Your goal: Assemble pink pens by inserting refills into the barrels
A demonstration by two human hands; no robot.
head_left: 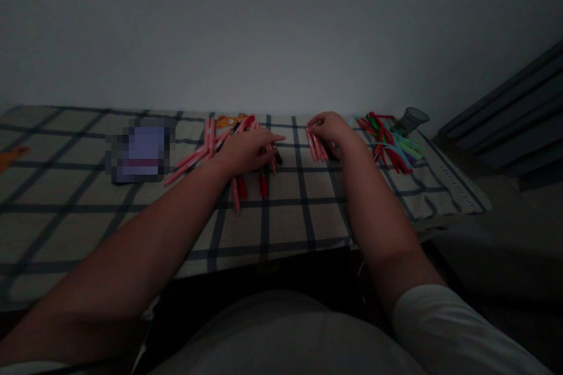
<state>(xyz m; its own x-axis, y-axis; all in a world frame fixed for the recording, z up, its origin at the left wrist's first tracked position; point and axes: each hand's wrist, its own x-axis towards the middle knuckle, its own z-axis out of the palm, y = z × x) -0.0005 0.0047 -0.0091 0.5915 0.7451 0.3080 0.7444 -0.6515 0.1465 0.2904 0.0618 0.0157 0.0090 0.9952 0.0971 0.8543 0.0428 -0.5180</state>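
Note:
My left hand (248,147) lies over a loose pile of pink, red and black pens (209,139), its index finger and thumb stretched out to the right and apart. Several pens stick out from under it toward the front of the table. To the right, a smaller bundle of pink pens (315,146) lies side by side on the cloth. The bent fingers of my right hand (329,125) close on the far ends of that bundle. Part of the bundle, with something dark in it, is hidden by my right hand and wrist.
Red, green and blue strips (391,149) lie heaped right of my right arm, beside a tipped clear cup (413,120). A blurred-out purple item (143,152) rests on the left of the checked tablecloth (65,187). The wall (281,35) rises behind the table.

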